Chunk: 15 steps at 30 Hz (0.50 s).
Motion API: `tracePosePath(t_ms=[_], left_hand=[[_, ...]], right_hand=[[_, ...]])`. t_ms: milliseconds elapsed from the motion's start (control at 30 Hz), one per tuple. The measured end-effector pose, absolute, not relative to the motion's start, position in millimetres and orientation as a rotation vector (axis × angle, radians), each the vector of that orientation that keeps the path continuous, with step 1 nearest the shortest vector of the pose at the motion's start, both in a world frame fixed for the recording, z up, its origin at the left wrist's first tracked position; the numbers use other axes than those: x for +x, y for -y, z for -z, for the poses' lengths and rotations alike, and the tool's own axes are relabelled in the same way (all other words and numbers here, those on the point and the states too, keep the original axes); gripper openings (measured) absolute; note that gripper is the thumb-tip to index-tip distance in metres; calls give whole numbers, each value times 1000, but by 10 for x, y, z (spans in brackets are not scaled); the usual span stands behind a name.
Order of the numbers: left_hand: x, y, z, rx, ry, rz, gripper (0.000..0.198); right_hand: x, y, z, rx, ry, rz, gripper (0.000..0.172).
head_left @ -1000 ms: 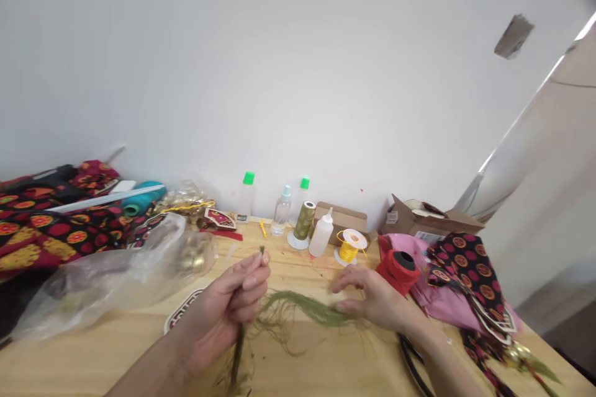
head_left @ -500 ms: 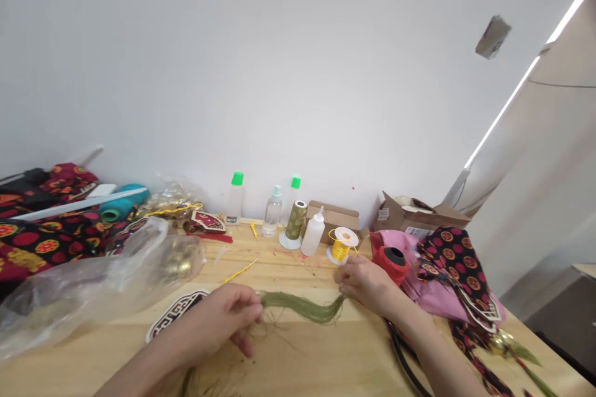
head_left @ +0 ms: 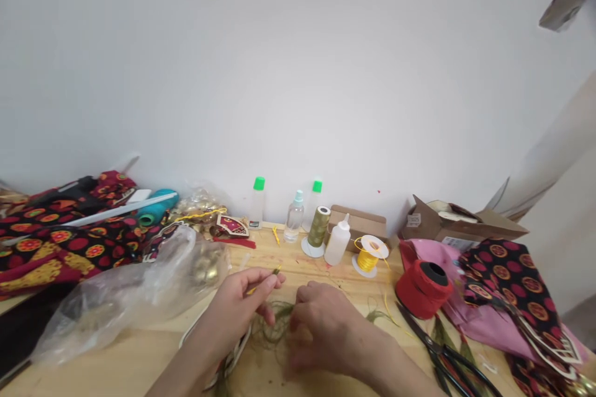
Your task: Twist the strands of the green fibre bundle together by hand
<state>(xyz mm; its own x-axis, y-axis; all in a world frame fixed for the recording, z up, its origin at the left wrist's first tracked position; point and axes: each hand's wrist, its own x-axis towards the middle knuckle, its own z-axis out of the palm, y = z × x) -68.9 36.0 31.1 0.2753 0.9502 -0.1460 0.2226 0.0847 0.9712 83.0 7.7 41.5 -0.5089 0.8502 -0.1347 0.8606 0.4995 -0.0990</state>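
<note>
My left hand (head_left: 239,301) is closed in a pinch over the table, with a small olive tuft (head_left: 275,272) showing at its fingertips. Just behind those fingers runs a short yellow cord (head_left: 252,290), mostly hidden by them. Fingers curled, my right hand (head_left: 321,329) closes over loose olive-green threads (head_left: 277,322) that lie tangled between both hands. Its lower part is smeared by motion, and the rest of the threads is hidden beneath it. A patterned flat piece with a pale edge (head_left: 186,338) lies partly under my left forearm.
Black scissors (head_left: 437,353) and a red thread cone (head_left: 423,290) are at right, beside pink cloth (head_left: 479,322). Behind stand a white squeeze bottle (head_left: 338,242), an olive thread spool (head_left: 319,228) and a yellow cord spool (head_left: 367,260). A plastic bag (head_left: 116,304) lies left.
The olive-green bundle no longer stretches straight between my hands; loose threads lie tangled there. My right hand has moved left, close to my left hand. The view has turned left, and the scissors show more.
</note>
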Motion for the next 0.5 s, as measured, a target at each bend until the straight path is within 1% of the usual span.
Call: tracePosePath(t_ms=[33,133,233,300,400,500], left_hand=[[-691,-370,-296,1382,-1165,-815,33],[-698,-414,-228,1313,-1123,-869,30],[-705,-451,-154,1290,-1066,-940,26],[-703,-456,-125,1342,-1059,-941,27],[-673,-419,-133,1450,-1109,-874,29],[-616,-351,-178,1509,-1059,-824,28]], right_hand=[[786,-85,-404,1542,-2642,224,34],[775,-54,-365,1531,-2687,308,14],[961,53,-387,1487,-2745,507,8],[1163,140,-432,1519,-2800,739,4],[1469,227,-463,1689,-2799,1065,6],[1667,230,-397,1846,-2716,1353,12]])
